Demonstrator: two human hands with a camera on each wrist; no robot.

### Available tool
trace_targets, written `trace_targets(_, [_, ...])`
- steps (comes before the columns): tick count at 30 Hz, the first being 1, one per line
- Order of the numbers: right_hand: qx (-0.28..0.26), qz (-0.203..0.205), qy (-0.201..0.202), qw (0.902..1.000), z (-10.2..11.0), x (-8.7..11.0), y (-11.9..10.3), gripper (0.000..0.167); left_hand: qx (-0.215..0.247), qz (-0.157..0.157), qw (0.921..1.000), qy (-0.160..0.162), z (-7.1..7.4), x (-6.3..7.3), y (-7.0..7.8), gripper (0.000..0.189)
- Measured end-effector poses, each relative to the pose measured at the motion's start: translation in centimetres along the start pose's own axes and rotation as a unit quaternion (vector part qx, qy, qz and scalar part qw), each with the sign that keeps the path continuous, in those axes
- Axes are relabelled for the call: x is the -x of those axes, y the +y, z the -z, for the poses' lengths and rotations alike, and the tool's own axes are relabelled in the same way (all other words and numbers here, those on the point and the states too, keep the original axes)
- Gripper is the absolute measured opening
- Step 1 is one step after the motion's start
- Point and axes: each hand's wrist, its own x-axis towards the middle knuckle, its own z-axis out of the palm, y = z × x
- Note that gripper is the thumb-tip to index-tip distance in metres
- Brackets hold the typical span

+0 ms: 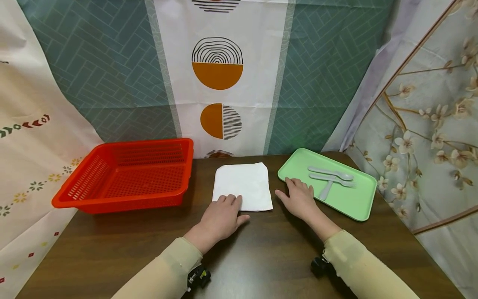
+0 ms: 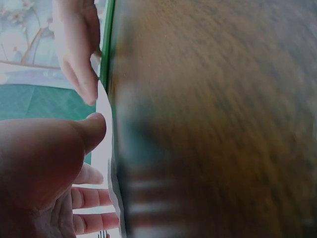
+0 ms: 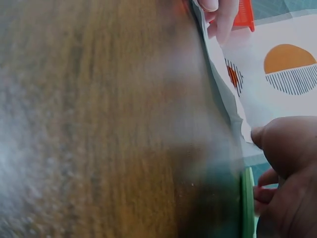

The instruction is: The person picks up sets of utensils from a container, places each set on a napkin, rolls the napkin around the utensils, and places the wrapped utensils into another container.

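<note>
A white, roughly square paper napkin [image 1: 244, 185] lies flat in the middle of the table. My left hand [image 1: 221, 218] rests its fingertips on the napkin's near left edge, thumb spread to the right. To the right, my right hand [image 1: 298, 199] is over the near left rim of a light green tray [image 1: 349, 205], fingers spread and holding nothing. On the tray lie a grey plastic spoon [image 1: 332, 172], a fork [image 1: 330, 180] and a third utensil [image 1: 326, 192], whose upper end is hidden under the fork. In the left wrist view, the left fingers [image 2: 91, 197] extend over the napkin.
A red plastic basket [image 1: 145, 170] with slotted sides stands at the table's back left. Patterned cloth [image 1: 224, 124] hangs along the back edge, with more fabric on both sides. The brown wooden table [image 1: 254, 253] stretches in front of the napkin.
</note>
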Motion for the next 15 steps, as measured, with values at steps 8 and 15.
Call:
trace_targets(8, [-0.004,0.014,0.004,0.9999,0.05,0.05,-0.02,0.061,-0.011,0.002,0.9999,0.01,-0.09,0.22,-0.6,0.068])
trace_targets(15, [0.015,0.087,0.073,0.9934,-0.45,0.26,0.51,0.05,-0.014,-0.002,0.9998,0.017,-0.09,0.54,-0.93,0.061])
